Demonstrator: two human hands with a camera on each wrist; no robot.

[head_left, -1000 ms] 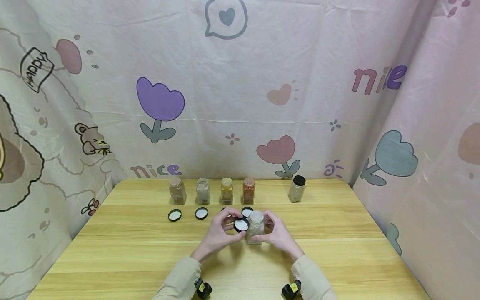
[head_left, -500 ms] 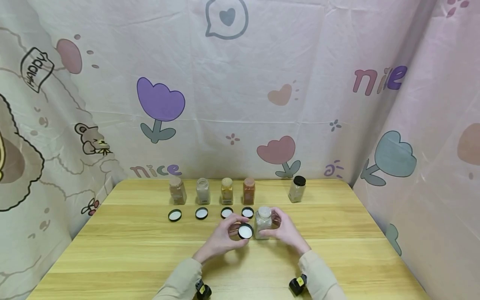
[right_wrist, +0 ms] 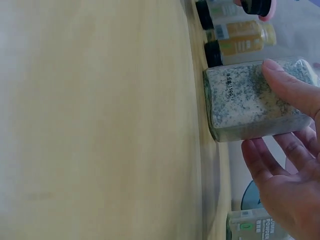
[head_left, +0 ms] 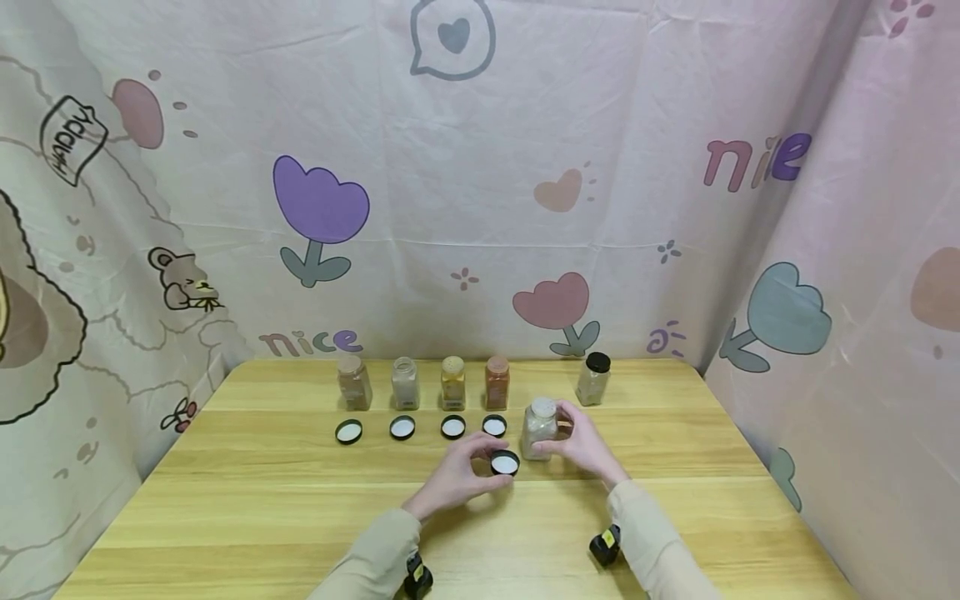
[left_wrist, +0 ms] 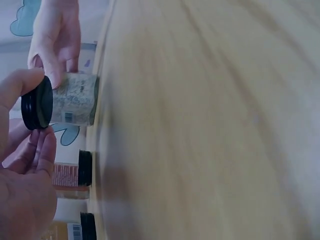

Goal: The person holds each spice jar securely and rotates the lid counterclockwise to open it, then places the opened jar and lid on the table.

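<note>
My left hand (head_left: 459, 475) pinches a black screw lid (head_left: 505, 463) between thumb and fingers, its white inner face turned up. To the right of it, my right hand (head_left: 583, 446) grips an upright glass seasoning jar (head_left: 538, 429) with a pale, perforated top. Grey-and-white speckled contents fill this jar (right_wrist: 245, 97) in the right wrist view, the thumb on one side and fingers on the other. Whether its base touches the table I cannot tell. Seen from the left wrist, the lid (left_wrist: 37, 105) overlaps the jar (left_wrist: 75, 100) only in line of sight.
Lidless jars of brown (head_left: 355, 383), white (head_left: 406, 385), yellow (head_left: 453, 385) and red (head_left: 497, 384) seasoning line the table's back. Before them lie black lids (head_left: 402, 427), white insides up. A black-capped jar (head_left: 593, 380) stands back right. Printed cloth (head_left: 450, 208) hangs behind the table (head_left: 262, 500).
The right hand has carried the jar rightward and farther back. My left hand has shifted right with its lid, and the gap between lid and jar has widened.
</note>
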